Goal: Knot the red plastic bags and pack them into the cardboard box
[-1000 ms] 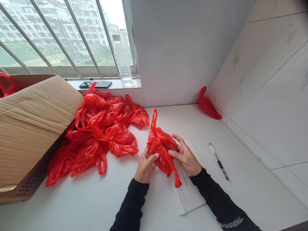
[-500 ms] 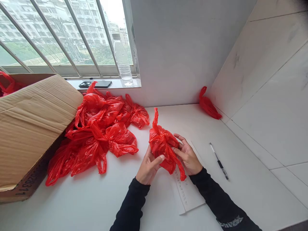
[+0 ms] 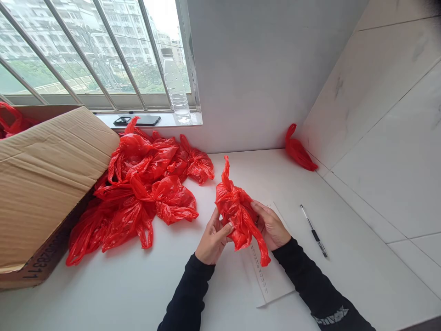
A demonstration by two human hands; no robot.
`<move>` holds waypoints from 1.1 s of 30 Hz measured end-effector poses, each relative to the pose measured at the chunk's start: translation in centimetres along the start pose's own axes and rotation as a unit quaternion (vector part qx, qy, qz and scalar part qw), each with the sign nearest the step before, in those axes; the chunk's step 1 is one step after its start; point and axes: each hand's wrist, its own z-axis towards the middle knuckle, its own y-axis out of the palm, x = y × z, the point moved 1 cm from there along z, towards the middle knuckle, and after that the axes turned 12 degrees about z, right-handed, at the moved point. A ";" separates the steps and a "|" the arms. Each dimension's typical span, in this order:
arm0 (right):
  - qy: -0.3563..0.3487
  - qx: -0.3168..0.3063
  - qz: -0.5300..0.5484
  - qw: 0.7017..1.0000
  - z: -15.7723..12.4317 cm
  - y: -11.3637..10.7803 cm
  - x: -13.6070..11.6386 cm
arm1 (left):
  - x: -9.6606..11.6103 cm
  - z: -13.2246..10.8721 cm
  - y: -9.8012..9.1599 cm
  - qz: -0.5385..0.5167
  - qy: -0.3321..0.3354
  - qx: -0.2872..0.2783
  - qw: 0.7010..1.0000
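A knotted red plastic bag (image 3: pixel 237 214) is held between my two hands above the white table. My left hand (image 3: pixel 214 236) grips its lower left side, the thumb lying on the front. On the right side, my right hand (image 3: pixel 270 224) has its fingers closed on the plastic, partly hidden behind it. One twisted handle of the bag points up and the other hangs down to the right. What is inside cannot be made out. Under my right hand lies a sheet of paper (image 3: pixel 275 280) with handwritten marks, partly covered by the bag and forearm.
Several knotted red bags (image 3: pixel 148 184) are piled at left against a tilted cardboard box (image 3: pixel 51 184). Another red bag (image 3: pixel 299 149) lies in the far right corner. A pen (image 3: pixel 313 231) rests at right. On the windowsill are a water bottle (image 3: pixel 176 89) and a phone (image 3: pixel 144 120).
The held bag has turned slightly and shifted a little right, its lower handle hanging further down. My right hand's fingers have closed in on the bag's side.
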 end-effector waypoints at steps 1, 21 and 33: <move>0.006 -0.006 -0.003 1.000 0.0 0.0 -0.1 | 0.0 0.0 0.0 -0.001 0.003 0.006 1.000; -0.011 -0.006 -0.029 1.000 -0.3 0.4 0.1 | -0.6 0.7 -0.8 -0.040 0.026 0.130 0.990; -0.038 -0.119 -0.154 0.980 -1.0 1.2 0.4 | 0.2 0.6 -1.4 -0.097 0.047 0.177 0.978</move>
